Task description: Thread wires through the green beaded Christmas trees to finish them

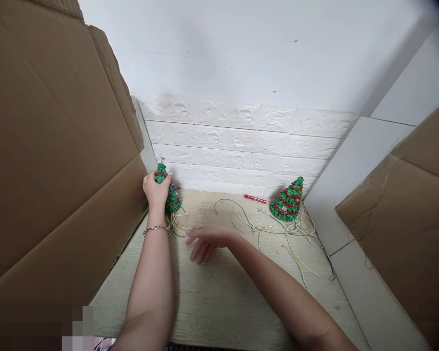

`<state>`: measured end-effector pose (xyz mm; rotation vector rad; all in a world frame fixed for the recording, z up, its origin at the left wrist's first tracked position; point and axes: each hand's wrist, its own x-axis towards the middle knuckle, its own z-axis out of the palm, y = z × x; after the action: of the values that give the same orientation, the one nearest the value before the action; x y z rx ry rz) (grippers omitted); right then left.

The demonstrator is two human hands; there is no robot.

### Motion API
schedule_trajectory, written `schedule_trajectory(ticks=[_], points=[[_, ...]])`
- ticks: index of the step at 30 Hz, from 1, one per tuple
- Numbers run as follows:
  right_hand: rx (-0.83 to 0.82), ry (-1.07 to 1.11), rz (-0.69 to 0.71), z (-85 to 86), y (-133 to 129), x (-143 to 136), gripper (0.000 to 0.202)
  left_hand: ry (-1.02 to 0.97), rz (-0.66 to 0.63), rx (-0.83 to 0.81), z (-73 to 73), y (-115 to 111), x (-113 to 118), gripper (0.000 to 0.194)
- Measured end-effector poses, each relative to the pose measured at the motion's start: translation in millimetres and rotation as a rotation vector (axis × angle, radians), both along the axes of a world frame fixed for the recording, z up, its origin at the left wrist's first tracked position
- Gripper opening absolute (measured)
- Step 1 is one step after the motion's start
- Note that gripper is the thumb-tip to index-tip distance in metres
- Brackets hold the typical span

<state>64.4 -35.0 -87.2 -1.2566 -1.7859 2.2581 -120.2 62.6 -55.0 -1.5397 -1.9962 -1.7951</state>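
The whole arrangement turns on the starred Christmas tree [174, 197], which stands at the far left of the surface [205, 302], close to the white brick-patterned wall [212, 141] and beside the large cardboard panel [58, 146]. The left hand [155, 189] is already on it, thumb on the right side and fingers around the left, pinching the narrow upper part just below the silver star [161, 159]. The tree's long axis runs from its broad base up to that star, tipping leftward in this view (the wide lens may account for some of the lean); I cannot tell whether the base sits flat, as wrist and loose wires crowd it. The right hand [208, 239] hangs nearer the person, to the right of this tree and apart from it, its blurred fingers loosely spread and pointing left, with nothing visible in their grasp. From there the second Christmas tree [286, 202] lies well off to the right and farther back, untouched, yet nearer to the right hand than to the left. Tangled wires [295, 257] lie around it, and a red tube [255, 198] rests along the wall between the two trees.
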Motion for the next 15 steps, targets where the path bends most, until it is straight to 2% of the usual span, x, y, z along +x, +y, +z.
schedule_trajectory(ticks=[4, 9, 12, 15], points=[[0.162, 0.008, -0.053, 17.5, -12, 25, 0.033, 0.004, -0.004, -0.046, 0.4, -1, 5, 0.039], [0.304, 0.047, -0.129, 41.4, -13, 57, 0.035, -0.047, 0.027, -0.168, 8.4, -5, 11, 0.041], [0.426, 0.027, -0.165, 63.8, -16, 78, 0.034, -0.076, 0.057, -0.213, 15.0, -8, 14, 0.043], [0.656, -0.018, -0.252, 93.6, -37, 98, 0.032, -0.099, 0.079, -0.133, 29.3, -15, 18, 0.048]])
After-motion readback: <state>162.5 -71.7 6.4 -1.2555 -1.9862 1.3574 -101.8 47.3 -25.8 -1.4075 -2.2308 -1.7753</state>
